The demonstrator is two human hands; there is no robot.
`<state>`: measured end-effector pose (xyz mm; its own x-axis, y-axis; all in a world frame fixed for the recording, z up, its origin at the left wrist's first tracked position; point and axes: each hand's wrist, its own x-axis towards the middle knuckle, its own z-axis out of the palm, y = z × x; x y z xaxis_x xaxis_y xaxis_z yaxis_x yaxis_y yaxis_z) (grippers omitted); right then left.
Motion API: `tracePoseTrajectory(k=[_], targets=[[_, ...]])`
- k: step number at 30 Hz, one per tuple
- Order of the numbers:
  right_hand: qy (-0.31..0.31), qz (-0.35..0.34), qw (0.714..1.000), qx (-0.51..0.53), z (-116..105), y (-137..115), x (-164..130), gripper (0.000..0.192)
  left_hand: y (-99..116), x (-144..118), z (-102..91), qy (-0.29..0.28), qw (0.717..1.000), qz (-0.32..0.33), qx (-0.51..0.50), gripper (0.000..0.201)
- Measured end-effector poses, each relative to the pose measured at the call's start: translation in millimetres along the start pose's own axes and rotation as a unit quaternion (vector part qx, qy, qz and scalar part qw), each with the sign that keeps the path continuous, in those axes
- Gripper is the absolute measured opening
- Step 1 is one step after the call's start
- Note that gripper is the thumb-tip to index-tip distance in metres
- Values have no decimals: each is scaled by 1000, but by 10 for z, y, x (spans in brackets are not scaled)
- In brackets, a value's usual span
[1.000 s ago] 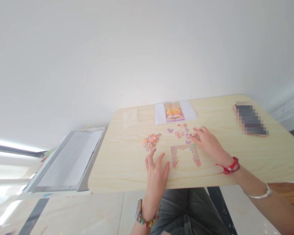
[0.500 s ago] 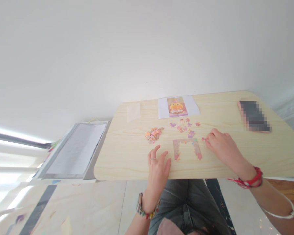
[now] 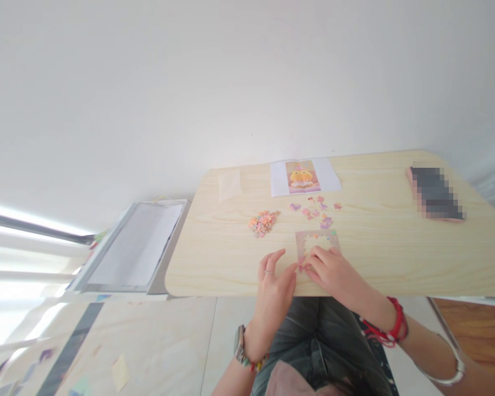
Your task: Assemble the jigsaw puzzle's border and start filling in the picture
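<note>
Jigsaw border [image 3: 301, 242] lies partly beneath the bunched right hand [image 3: 337, 276], grip unclear, and beside the loosely spread left hand [image 3: 274, 290].

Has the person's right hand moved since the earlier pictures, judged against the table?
Yes: against the table, the right hand has moved left and towards the near edge, to the near-left corner of the puzzle border.

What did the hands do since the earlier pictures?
The right hand picked a small pink piece from the loose pieces, moved right with it, then came left to the near left corner of the puzzle border. I can't see if it still holds it. The left hand moved slightly right, toward that corner. The pile and picture sheet stayed put.
</note>
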<state>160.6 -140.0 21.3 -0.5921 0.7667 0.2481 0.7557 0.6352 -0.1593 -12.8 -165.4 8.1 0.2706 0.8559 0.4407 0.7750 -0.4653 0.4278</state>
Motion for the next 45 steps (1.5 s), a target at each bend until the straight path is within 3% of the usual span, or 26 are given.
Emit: tracePoseTrajectory(k=[16,24,28,32,36,39,45], targets=[[13,27,999,36,-37,-24,-27,16,40,-11,0,-11,1000,-3,-3,27],[33,80,996,23,-124,77,-308,24,107,31,13,-29,999,3,-18,31],[50,104,993,-6,-201,303,-253,23,125,66,39,-26,999,12,-27,28],[55,138,987,-65,-248,768,-83,21,68,90,46,-2,1000,15,-21,29],[0,166,982,-94,-223,1130,23,22,-38,101,45,17,1000,9,-6,25],[-25,160,984,-70,-239,1229,64,18,-109,113,48,26,1000,7,8,22],[-5,163,987,9,-293,1300,353,17,-171,165,46,41,999,17,21,21]])
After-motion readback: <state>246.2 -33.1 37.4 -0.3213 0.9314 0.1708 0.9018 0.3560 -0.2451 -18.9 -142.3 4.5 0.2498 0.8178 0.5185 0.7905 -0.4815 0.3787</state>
